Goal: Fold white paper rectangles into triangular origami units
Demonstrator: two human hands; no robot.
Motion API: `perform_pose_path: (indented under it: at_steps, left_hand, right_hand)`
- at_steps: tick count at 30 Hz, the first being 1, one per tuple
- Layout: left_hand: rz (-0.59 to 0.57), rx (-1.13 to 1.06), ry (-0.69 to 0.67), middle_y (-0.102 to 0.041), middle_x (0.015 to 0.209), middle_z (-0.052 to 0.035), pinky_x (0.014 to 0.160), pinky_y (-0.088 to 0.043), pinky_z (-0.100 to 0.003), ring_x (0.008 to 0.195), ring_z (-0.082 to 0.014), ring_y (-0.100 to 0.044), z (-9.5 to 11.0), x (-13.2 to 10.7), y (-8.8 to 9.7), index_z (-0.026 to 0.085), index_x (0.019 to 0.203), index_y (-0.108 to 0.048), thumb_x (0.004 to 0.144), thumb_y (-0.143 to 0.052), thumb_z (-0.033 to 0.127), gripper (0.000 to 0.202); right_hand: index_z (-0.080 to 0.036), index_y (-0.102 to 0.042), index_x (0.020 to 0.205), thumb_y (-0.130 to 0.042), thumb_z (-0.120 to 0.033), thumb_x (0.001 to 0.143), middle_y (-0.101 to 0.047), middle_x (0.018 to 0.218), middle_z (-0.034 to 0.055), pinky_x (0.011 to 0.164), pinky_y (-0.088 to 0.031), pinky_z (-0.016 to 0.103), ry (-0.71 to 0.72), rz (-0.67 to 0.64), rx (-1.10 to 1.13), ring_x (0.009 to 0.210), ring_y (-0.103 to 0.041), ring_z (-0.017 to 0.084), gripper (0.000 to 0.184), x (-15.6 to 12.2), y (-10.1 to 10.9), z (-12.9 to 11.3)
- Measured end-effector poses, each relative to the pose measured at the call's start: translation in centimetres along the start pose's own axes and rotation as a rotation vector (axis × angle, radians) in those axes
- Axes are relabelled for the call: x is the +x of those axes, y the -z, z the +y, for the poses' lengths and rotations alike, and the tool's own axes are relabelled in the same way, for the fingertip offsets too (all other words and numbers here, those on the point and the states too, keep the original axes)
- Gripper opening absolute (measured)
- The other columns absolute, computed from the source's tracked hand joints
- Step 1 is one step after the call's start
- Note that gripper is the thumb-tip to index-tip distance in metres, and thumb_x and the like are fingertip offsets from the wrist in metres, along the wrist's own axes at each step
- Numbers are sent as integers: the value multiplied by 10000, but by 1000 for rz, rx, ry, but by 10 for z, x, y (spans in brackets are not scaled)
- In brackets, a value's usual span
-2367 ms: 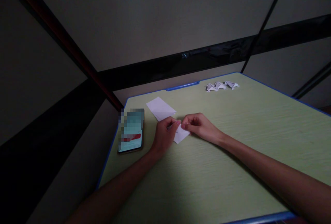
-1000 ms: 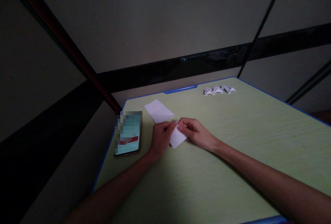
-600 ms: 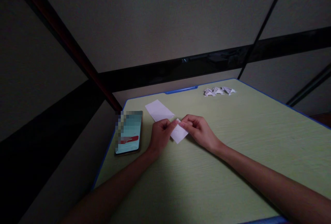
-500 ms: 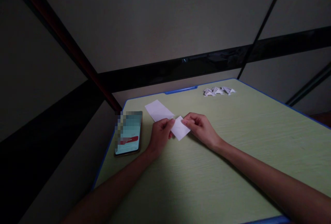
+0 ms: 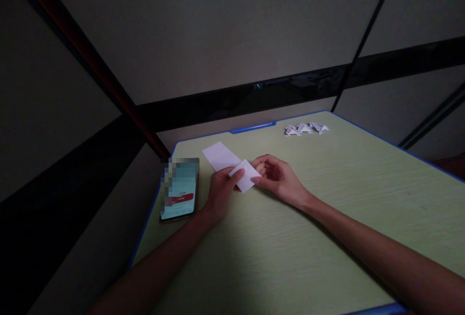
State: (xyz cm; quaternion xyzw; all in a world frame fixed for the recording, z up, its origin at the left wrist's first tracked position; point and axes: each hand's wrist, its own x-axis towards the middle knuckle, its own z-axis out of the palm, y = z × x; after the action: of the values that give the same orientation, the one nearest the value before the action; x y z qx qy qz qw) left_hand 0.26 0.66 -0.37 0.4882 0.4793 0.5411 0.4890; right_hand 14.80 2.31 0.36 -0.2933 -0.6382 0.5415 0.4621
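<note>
A small white slip of paper (image 5: 246, 175) is held just above the green desk (image 5: 327, 218) between both hands. My left hand (image 5: 220, 193) pinches its left edge with thumb and fingers closed. My right hand (image 5: 278, 179) grips the right edge, fingers curled under it. A second flat white paper (image 5: 219, 155) lies on the desk just behind my left hand.
A phone (image 5: 179, 189) with a lit screen lies at the desk's left edge. Several folded white paper figures (image 5: 305, 128) sit in a row near the far edge. The desk has a blue rim (image 5: 250, 126); dark bars and a wall stand behind it.
The small paper has been lifted and turned from lying low between the hands to a flatter, raised position. Both hands shifted slightly up and left with it.
</note>
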Motion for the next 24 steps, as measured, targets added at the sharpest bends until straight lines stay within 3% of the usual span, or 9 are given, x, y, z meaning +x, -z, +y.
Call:
perform_pose_path:
  at_steps: [6, 14, 24]
  left_hand:
    - [-12, -94, 9, -492, 573, 5, 496, -348, -188, 548, -80, -434, -4, 2, 2, 110, 627, -569, 650, -587, 304, 196]
    - [-16, -70, 10, -508, 547, 10, 489, -338, -192, 520, -80, -431, -8, 3, 4, 113, 610, -584, 627, -601, 330, 219]
    - [-69, 32, 15, -500, 524, 18, 485, -311, -198, 498, -78, -415, -6, 3, 4, 112, 613, -591, 639, -576, 337, 228]
  right_hand:
    - [-156, -482, 866, -585, -149, 641, -494, 731, 5, 572, -350, 238, 31, -36, 29, 666, -465, 108, 248, -1, 0, -2]
    - [-163, -481, 875, -539, -136, 671, -516, 671, -7, 590, -358, 249, 86, -53, 60, 632, -481, 105, 214, -1, 4, 0]
    - [-143, -587, 880, -518, -188, 736, -603, 757, 49, 594, -412, 254, 169, -75, -302, 657, -527, 116, 166, -1, 12, 1]
